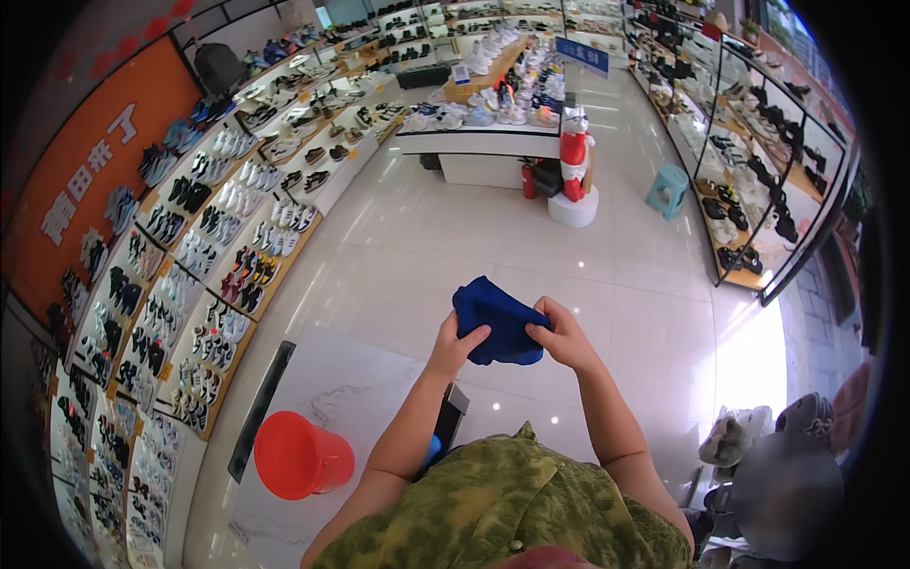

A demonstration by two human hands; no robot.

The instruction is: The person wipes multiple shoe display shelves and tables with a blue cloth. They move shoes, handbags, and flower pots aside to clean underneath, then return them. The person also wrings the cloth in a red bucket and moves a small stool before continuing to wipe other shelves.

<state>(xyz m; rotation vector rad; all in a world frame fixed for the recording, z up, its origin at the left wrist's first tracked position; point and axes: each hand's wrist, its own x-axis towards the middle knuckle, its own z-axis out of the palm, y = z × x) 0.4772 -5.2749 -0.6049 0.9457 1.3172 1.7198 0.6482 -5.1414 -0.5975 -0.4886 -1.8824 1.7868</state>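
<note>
A dark blue cloth (pixel 501 323), partly folded, is held up between my two hands over the tiled floor. My left hand (pixel 455 345) grips its left edge, thumb on top. At its right edge my right hand (pixel 561 333) pinches the fabric between thumb and fingers. Below and to the left, a red plastic bucket (pixel 302 455) stands on a white marbled tabletop (pixel 341 377); no water can be made out in it.
Shoe shelves (pixel 284 249) line the left side and more racks (pixel 739 171) run along the right. Ahead stand a shoe display table (pixel 483 141), a cat figure (pixel 574 153) on a round white base and a light blue plastic stool (pixel 668 190). Shoes (pixel 736 434) sit at the lower right.
</note>
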